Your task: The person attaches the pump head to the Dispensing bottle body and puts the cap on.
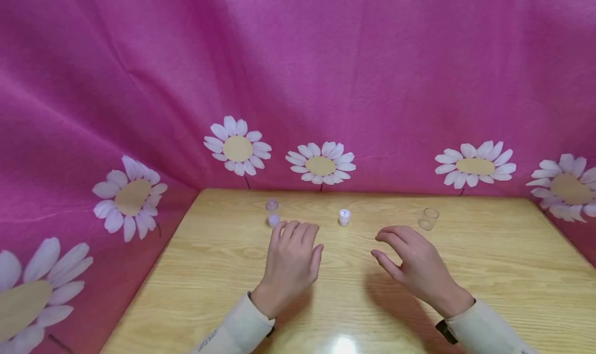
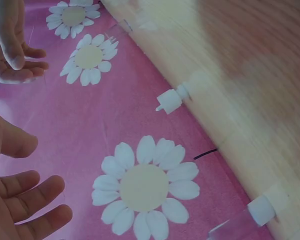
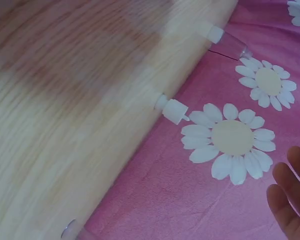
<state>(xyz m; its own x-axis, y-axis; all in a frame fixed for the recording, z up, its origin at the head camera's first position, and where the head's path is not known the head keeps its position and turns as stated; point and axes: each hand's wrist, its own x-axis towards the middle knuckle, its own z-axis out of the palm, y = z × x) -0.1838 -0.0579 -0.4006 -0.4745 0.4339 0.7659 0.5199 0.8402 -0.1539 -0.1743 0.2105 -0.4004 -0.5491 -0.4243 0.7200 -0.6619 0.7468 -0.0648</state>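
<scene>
Both hands hover over the table, holding nothing. My left hand (image 1: pixel 293 261) is nearest a small clear container with a white lower part (image 1: pixel 273 220), upright beyond its fingertips; the same container (image 2: pixel 261 210) shows in the left wrist view. Between the hands, farther back, stands a small white piece (image 1: pixel 344 217), with a narrow tip on top in the left wrist view (image 2: pixel 170 101). My right hand (image 1: pixel 416 263) has its thumb apart from loosely bent fingers. Past it, to the right, stands a small clear cup (image 1: pixel 429 218).
The wooden table (image 1: pixel 209 271) ends at a pink cloth (image 1: pixel 391 85) printed with large white daisies, which rises behind it and along the left side. More of the cloth borders the table's right edge. Light glares off the table's near side.
</scene>
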